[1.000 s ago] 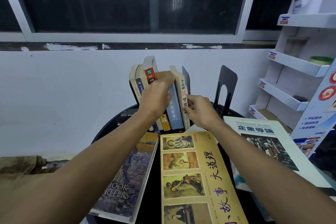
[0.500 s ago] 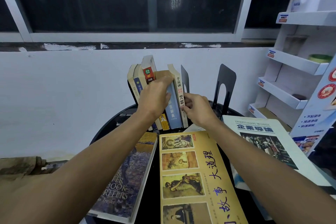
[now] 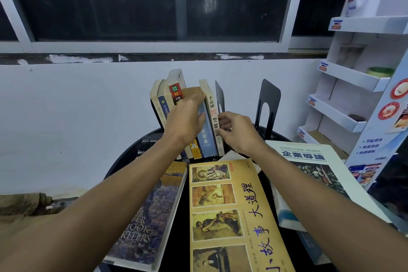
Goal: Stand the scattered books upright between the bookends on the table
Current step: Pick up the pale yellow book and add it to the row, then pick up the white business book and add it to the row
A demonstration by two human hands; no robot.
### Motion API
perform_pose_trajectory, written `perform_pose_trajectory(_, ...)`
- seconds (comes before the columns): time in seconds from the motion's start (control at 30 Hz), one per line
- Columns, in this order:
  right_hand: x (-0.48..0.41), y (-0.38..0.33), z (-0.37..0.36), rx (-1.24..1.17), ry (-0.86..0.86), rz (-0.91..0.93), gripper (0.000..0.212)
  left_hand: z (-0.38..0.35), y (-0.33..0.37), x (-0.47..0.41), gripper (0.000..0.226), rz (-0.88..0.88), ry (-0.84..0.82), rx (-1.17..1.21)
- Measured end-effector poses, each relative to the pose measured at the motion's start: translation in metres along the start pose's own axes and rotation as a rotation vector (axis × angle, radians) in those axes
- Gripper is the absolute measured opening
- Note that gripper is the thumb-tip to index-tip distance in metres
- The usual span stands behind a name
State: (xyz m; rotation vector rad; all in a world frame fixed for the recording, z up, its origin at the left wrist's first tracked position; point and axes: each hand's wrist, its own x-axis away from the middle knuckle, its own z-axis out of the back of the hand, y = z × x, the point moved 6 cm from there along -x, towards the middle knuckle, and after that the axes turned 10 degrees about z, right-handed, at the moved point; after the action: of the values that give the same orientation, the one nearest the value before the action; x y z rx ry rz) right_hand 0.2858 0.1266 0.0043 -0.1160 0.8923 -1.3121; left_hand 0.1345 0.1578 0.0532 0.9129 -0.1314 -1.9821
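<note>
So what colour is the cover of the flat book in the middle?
Yellow: the book has a column of small pictures, clearest in the head view.

The white book (image 3: 309, 155) reads "UNDERSTANDING BUSINESS", the yellow book (image 3: 231, 205) "大道理", a red-labelled spine (image 3: 176, 93) "02".

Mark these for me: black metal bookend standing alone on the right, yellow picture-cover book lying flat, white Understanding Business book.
black metal bookend (image 3: 270, 93): head view, upper part of its upright plate.
yellow picture-cover book (image 3: 244, 203): head view, middle of front cover.
white Understanding Business book (image 3: 303, 156): head view, title band on cover.
</note>
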Motion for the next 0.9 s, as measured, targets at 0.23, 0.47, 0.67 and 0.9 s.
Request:
perform_pose_trajectory(0.23,0.016,-0.019,0.053,0.131,0.014,0.110,0.041,0.014,0.018,0.013,0.045,-0.028,0.085,0.136)
perform_pose_trajectory(0.47,0.060,0.006,0.122,0.350,-0.043,-0.013,0.041,-0.010,0.056,0.034,0.044,-0.051,-0.172,0.178)
perform_pose_trajectory(0.67,0.119,0.050,0.163,0.516,-0.143,-0.225,0.051,-0.056,0.068,0.047,0.058,-0.047,-0.436,0.094)
perform_pose_trajectory(0.9,0.165,0.087,0.181,0.497,-0.184,-0.491,0.037,-0.100,0.084,0.065,0.067,-0.030,-0.646,0.003)
